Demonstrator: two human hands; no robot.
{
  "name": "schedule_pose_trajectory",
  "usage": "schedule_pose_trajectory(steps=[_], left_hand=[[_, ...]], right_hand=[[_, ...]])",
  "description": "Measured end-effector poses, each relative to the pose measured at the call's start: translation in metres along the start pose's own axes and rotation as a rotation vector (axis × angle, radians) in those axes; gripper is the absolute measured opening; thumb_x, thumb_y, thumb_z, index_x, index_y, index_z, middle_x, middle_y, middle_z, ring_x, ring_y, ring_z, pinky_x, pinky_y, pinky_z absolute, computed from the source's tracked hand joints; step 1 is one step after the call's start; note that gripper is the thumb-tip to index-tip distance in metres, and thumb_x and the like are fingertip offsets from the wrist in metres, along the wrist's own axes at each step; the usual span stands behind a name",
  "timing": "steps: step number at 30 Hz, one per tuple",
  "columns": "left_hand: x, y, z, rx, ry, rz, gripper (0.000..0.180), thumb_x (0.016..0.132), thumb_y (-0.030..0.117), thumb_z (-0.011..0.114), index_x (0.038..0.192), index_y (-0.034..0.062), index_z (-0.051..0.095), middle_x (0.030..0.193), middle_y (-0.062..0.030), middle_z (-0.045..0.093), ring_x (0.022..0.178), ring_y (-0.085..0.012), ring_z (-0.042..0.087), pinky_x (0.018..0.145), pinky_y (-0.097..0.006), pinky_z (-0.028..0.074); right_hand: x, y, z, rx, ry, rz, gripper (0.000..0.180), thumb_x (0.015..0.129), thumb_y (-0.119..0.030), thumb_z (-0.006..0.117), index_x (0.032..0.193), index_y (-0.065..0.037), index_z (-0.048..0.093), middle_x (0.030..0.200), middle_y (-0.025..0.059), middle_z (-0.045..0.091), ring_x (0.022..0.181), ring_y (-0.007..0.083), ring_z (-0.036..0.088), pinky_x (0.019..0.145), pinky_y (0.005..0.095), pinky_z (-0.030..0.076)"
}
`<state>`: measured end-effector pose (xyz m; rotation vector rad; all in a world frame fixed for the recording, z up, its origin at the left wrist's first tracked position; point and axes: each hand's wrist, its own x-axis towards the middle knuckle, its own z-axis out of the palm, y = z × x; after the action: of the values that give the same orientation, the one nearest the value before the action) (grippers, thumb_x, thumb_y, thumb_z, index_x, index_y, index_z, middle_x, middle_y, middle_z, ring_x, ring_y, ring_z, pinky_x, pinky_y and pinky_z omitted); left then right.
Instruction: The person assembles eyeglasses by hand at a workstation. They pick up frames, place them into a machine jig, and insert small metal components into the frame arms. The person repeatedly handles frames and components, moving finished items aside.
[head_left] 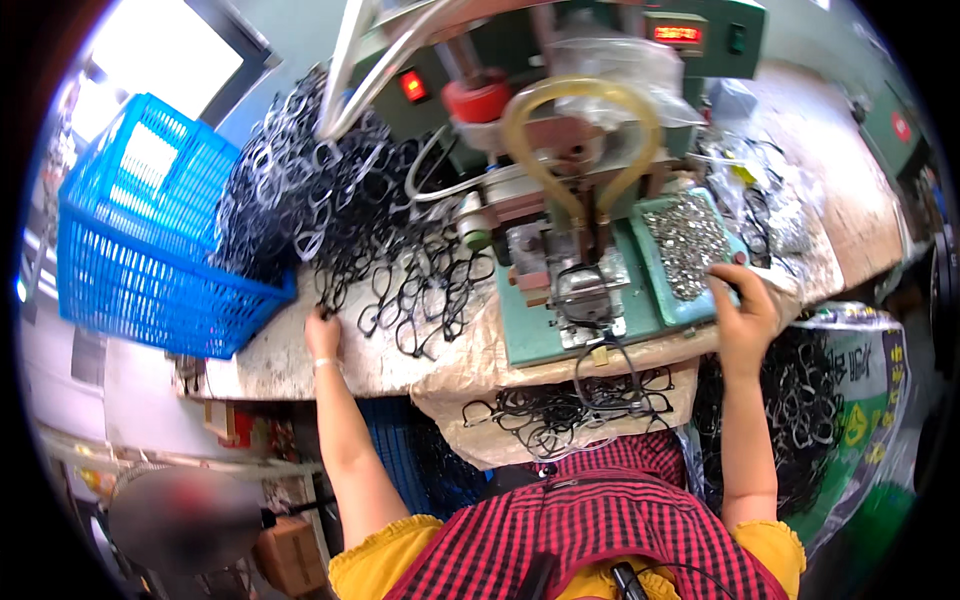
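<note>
The left hand point(322, 335) rested with its grip curled on black eyeglass frames point(400, 290) heaped on the bench point(290, 365) just ahead of it, while the right hand point(740, 310) pinched into the tray of metal parts point(685, 245), its grip loosely closed.

I am sitting in a small factory workshop, at a worn, stained workbench point(290, 365). At twelve o'clock stands a green bench machine point(560, 250) with red indicator lights and a yellow hose loop. At ten o'clock a heap of black eyeglass frames point(330, 210) spills beside a blue plastic crate point(140, 240). At two o'clock sits a green tray of small metal parts point(685, 245). More frames fill a sack point(850, 400) at four o'clock.
</note>
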<state>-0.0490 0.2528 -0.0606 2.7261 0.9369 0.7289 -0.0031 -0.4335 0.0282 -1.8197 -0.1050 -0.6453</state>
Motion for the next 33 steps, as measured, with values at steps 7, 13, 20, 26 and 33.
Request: schedule_pose_trajectory(steps=[7,13,20,26,33], left_hand=[[-0.059,0.078,-0.012,-0.055,-0.018,0.210,0.017,0.087,0.017,0.069,0.092,0.0006,0.072,0.101,-0.0229,0.072,0.094,-0.0417,0.066,0.083,-0.046,0.051],[-0.100,0.166,-0.048,-0.886,0.143,-0.007,0.019,0.095,0.013,0.068,0.088,-0.0050,0.068,0.107,-0.0167,0.073,0.095,-0.0256,0.069,0.083,-0.033,0.053],[-0.149,0.318,-0.133,-1.120,0.256,0.675,0.038,0.106,0.024,0.050,0.084,-0.0053,0.061,0.088,-0.0163,0.075,0.077,-0.0250,0.072,0.069,-0.032,0.057],[-0.179,0.383,-0.170,-0.795,0.033,1.639,0.047,0.083,0.044,0.075,0.073,0.0085,0.045,0.099,-0.0108,0.075,0.094,-0.0306,0.073,0.069,-0.037,0.061],[-0.178,0.403,-0.148,-0.880,-0.083,1.656,0.044,0.074,0.038,0.081,0.076,0.0069,0.051,0.100,-0.0116,0.073,0.097,-0.0306,0.073,0.072,-0.037,0.062]], right_hand=[[0.031,-0.058,0.086,0.231,-0.189,-0.225,0.017,0.079,0.000,0.073,0.096,-0.002,0.070,0.092,0.0101,0.071,0.086,0.0230,0.068,0.079,0.0336,0.052],[0.014,-0.059,0.098,0.487,-0.171,0.083,0.038,0.082,0.000,0.070,0.118,0.001,0.058,0.092,0.0059,0.069,0.088,0.0115,0.066,0.084,0.0263,0.050],[0.017,-0.086,0.098,0.647,-0.275,0.166,0.050,0.083,-0.001,0.071,0.128,0.002,0.051,0.095,0.0072,0.072,0.096,0.0112,0.064,0.094,0.0275,0.046],[0.003,-0.112,0.076,0.531,-0.322,0.070,0.052,0.085,-0.001,0.065,0.135,0.001,0.052,0.121,0.0187,0.066,0.112,0.0267,0.066,0.104,0.0332,0.044],[0.038,0.013,0.035,-0.707,-0.212,-0.206,0.024,0.079,-0.015,0.074,0.102,-0.007,0.073,0.122,0.0225,0.064,0.129,0.0383,0.053,0.109,0.0475,0.042]])
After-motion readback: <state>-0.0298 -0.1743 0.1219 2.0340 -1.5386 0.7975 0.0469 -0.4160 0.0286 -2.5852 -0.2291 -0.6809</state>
